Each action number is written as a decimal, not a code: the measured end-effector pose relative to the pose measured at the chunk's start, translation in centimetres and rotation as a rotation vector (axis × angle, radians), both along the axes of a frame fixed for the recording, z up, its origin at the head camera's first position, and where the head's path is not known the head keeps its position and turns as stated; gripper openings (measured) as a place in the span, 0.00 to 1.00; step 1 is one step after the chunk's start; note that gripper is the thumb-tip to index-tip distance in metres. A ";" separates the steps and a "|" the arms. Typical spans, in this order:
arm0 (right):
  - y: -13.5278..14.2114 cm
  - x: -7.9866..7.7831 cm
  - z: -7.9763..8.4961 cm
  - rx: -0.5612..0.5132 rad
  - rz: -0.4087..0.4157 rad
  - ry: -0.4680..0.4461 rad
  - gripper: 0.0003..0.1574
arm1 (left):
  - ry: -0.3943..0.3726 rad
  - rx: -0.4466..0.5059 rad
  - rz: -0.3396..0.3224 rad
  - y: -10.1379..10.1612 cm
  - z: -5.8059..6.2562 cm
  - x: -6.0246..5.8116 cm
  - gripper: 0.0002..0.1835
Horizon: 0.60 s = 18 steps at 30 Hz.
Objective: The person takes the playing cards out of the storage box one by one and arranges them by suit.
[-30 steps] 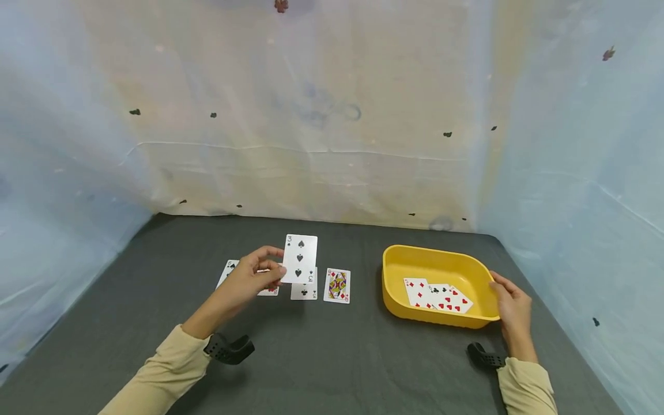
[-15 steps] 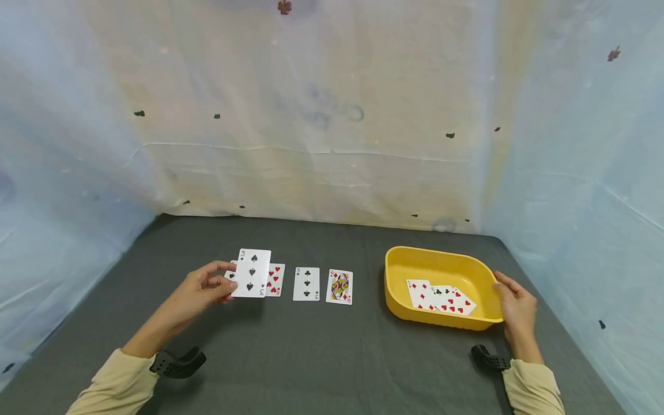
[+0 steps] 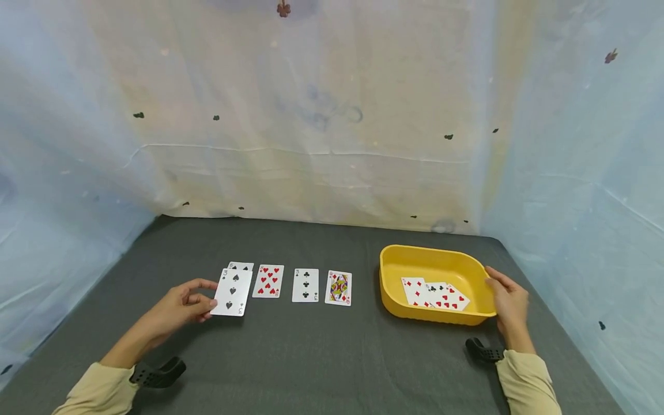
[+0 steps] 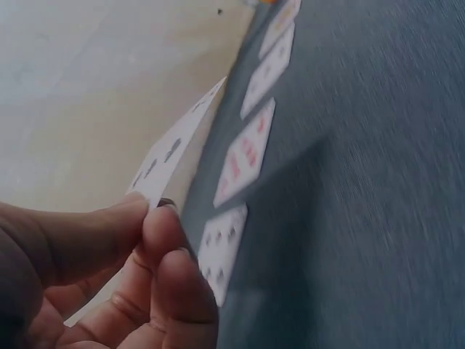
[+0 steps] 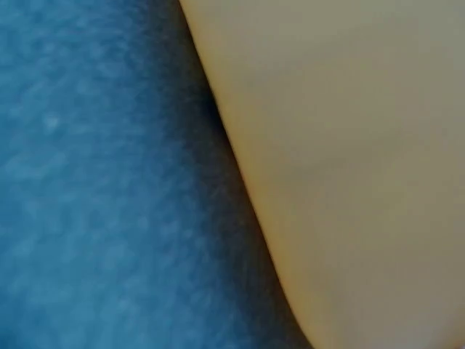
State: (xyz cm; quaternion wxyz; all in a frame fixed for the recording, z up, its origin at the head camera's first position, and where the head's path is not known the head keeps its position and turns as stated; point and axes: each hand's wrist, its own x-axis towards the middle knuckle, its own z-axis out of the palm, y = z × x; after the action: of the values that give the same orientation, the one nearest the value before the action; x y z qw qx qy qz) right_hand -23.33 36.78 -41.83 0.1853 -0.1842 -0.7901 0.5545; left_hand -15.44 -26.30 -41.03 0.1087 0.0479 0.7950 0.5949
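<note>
My left hand [image 3: 175, 310] pinches the three of spades [image 3: 232, 293] by its left edge, between thumb and fingers. It is held above the cloth, and in the head view it covers most of a black-suited card [image 3: 241, 266] lying beneath. The left wrist view shows that lower card [image 4: 222, 251] apart from the raised one [image 4: 174, 151]. To its right lie a hearts card [image 3: 268, 281], the three of clubs [image 3: 305, 285] and the queen of diamonds [image 3: 339, 287]. My right hand [image 3: 510, 308] grips the right end of a yellow tray [image 3: 430, 314].
Several face-up cards [image 3: 415, 291] overlap inside the tray. Dark grey cloth [image 3: 332, 357] covers the table. Pale sheeting [image 3: 332, 184] hangs behind it and along both sides. In the right wrist view, the tray's outer wall [image 5: 349, 174] fills the right half.
My left hand has carried the three of spades leftward and slightly nearer, from in front of the three of clubs to the row's left end. The right hand keeps its grip on the tray.
</note>
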 end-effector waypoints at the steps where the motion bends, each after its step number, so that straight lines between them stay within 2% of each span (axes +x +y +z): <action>1: -0.1 -0.1 -0.1 0.007 0.001 -0.001 0.25 | -0.008 -0.006 -0.005 -0.3 -0.2 0.1 0.28; 9: -0.4 -0.6 -0.2 0.001 -0.011 -0.001 0.25 | -0.068 -0.035 -0.017 -2.0 -1.8 0.7 0.24; 14: -0.4 -0.7 -0.3 0.014 -0.015 0.001 0.25 | -0.107 -0.030 -0.046 -2.3 -2.0 1.1 0.22; 18: -0.5 -0.7 -0.3 0.016 -0.022 -0.003 0.25 | -0.089 -0.069 -0.039 -2.1 -1.9 1.3 0.22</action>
State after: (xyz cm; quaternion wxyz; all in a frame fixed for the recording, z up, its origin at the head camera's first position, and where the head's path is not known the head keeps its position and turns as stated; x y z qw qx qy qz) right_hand -24.08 36.30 -42.15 0.1919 -0.1921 -0.7928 0.5456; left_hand -14.13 -28.41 -42.92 0.1572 0.0329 0.8082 0.5667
